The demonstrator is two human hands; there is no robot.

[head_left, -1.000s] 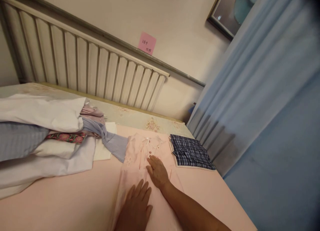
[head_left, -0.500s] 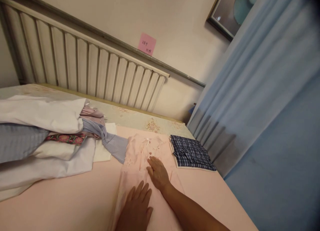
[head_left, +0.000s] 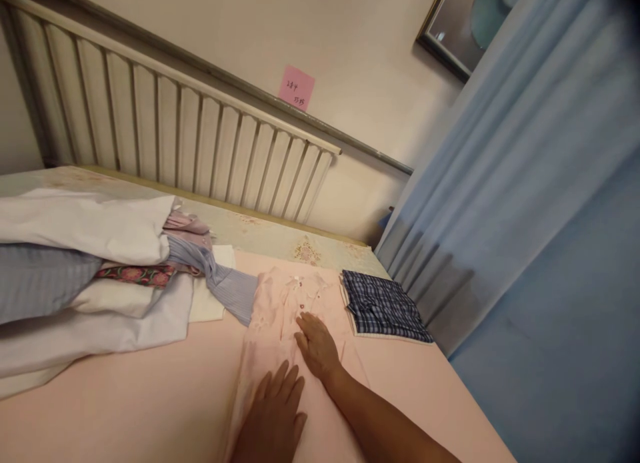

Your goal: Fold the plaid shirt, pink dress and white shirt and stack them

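Note:
A pale pink buttoned garment with a collar (head_left: 270,303) lies spread out on the pink-covered table (head_left: 150,403), its collar toward the wall. My right hand (head_left: 319,348) rests on its front, just below the buttons, with fingers stretched forward. Lower down and to the left, my left hand (head_left: 274,406) lies flat on the garment with its fingers spread. Neither hand grips the cloth. The garment's lower end is partly hidden by my hands and forearm and runs out of view.
Heaped clothes (head_left: 100,329), white, blue-striped and floral, lie on the left; a striped piece touches the pink garment. A folded dark plaid garment (head_left: 385,309) lies on the right. A radiator (head_left: 185,136) stands behind, and a blue curtain (head_left: 490,169) hangs along the right.
The camera view has shifted very slightly. Both hands stay in the same places on the pink garment, and the clothes around them have not moved.

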